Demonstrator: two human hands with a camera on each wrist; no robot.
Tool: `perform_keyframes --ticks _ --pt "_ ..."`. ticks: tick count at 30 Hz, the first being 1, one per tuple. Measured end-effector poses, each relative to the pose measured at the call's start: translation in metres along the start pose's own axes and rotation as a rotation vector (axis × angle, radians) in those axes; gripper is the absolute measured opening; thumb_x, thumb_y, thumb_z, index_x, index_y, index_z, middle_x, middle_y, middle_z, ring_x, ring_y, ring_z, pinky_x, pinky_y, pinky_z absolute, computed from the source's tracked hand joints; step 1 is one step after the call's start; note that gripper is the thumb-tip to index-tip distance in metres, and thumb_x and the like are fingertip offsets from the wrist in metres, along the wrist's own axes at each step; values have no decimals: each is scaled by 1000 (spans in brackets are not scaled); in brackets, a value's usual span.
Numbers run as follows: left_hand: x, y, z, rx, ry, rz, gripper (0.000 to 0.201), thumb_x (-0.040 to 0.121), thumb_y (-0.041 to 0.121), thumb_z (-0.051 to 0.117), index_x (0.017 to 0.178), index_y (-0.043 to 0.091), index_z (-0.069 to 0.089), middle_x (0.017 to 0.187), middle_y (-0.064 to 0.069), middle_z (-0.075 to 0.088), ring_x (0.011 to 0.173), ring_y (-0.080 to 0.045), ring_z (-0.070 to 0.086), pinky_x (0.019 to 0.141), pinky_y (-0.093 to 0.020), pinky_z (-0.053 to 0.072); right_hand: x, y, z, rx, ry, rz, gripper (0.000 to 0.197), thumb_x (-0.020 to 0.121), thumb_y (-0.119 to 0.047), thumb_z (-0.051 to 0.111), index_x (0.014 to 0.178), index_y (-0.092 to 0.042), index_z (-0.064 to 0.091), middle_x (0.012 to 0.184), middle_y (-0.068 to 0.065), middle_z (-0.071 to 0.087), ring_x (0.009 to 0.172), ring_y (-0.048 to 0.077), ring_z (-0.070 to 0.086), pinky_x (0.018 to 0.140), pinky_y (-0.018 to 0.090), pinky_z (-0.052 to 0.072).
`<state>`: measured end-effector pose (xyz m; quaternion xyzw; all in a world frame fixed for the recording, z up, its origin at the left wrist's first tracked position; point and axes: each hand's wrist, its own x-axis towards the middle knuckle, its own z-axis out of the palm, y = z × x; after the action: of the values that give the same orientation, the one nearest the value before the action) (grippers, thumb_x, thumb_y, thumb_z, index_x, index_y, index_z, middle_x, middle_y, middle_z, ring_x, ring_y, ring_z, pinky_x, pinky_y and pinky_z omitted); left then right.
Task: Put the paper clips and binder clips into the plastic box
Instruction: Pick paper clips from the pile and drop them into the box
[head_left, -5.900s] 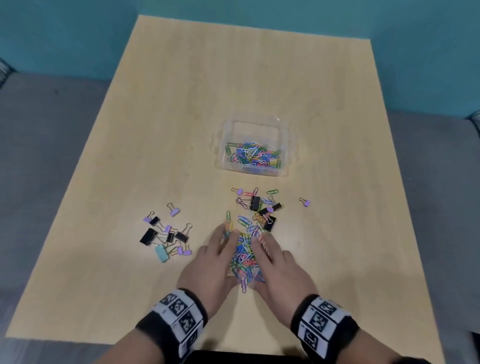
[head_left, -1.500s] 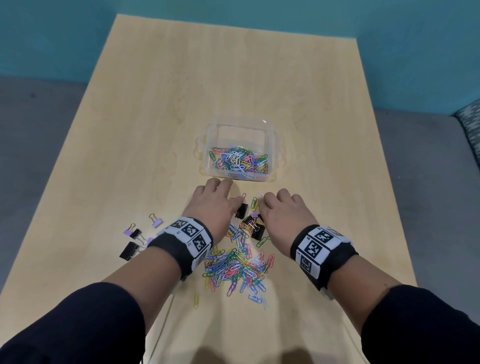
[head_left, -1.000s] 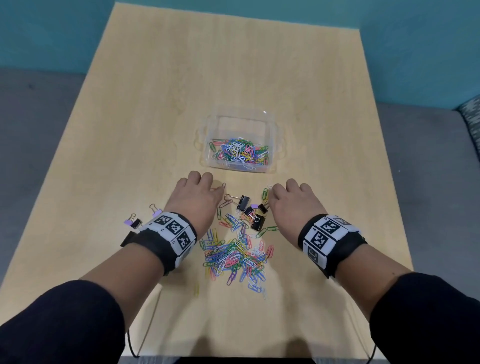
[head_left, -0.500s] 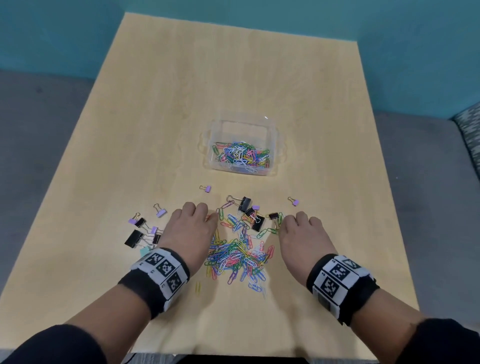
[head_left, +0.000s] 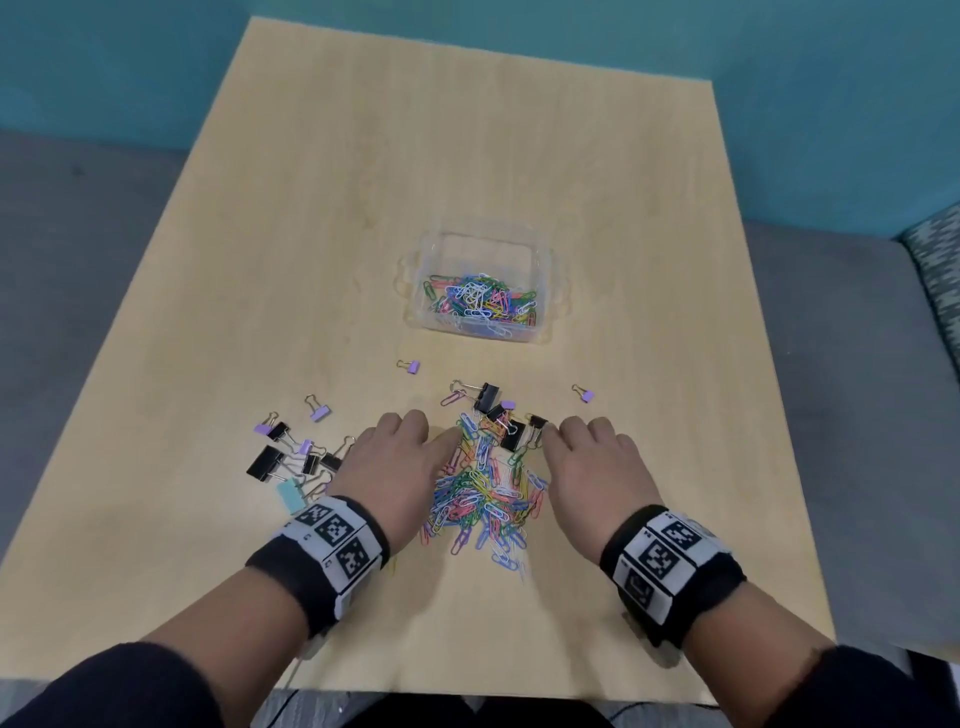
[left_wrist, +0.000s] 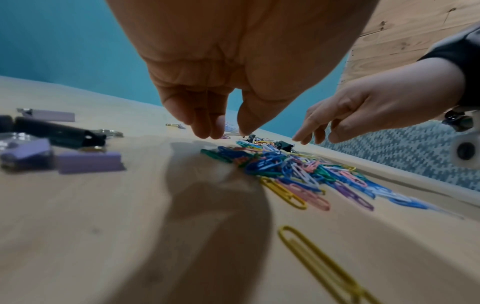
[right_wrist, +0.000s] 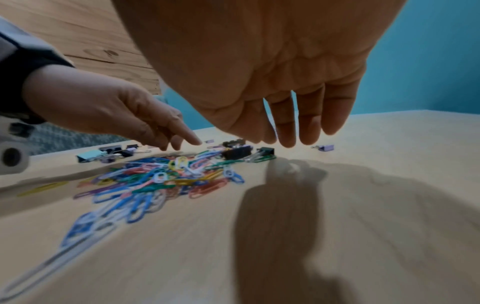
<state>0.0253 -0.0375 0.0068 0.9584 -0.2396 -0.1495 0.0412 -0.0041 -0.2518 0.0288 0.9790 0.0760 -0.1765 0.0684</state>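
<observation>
Even, fairly bright overhead light falls on the table (head_left: 337, 208), with little glare. Each hand (left_wrist: 233, 72) throws a soft dark shadow onto the wood just beneath it in the wrist views. The head view is sharp in the middle and bends outward at its edges. Both wrist views are strongly warped, with the nearest paper clips (right_wrist: 85, 224) smeared and the purple binder clips (left_wrist: 88, 162) out of focus.
</observation>
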Motion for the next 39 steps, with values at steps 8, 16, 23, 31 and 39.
perform_keyframes --ticks 8,16,23,31,39 --pt "14 0 -9 48 -76 -60 76 76 8 47 145 29 23 109 -5 45 93 -26 42 72 -34 36 -2 11 12 -40 -55 -9 53 65 -8 53 118 -6 53 98 9 54 84 31 46 64 39 36" --pt "31 -6 -9 113 -101 -117 74 80 13 47 147 28 19 117 -7 45 100 -26 43 74 -33 37 -8 10 20 -6 17 3 52 56 -8 61 108 -8 59 89 7 55 74 29 46 57 34 30" --pt "8 -10 -5 -25 -27 -67 47 75 6 55 119 22 61 88 -7 52 75 -29 49 60 -34 45 -18 4 20 56 51 -95 51 59 -9 58 111 -12 56 90 6 54 78 30 46 61 38 38" --pt "8 -2 -1 -15 -37 -46 62 73 5 53 132 25 50 87 -7 52 72 -28 48 56 -33 36 -3 11 16 18 4 -51 73 64 -10 56 136 -17 45 100 10 55 85 32 47 65 40 37" --pt "4 -10 2 -2 -27 -24 63 66 6 62 125 26 55 79 -6 52 65 -27 49 51 -32 37 -5 50 18 -64 69 -127 65 59 -5 55 123 -19 56 94 9 57 77 31 46 59 39 40"
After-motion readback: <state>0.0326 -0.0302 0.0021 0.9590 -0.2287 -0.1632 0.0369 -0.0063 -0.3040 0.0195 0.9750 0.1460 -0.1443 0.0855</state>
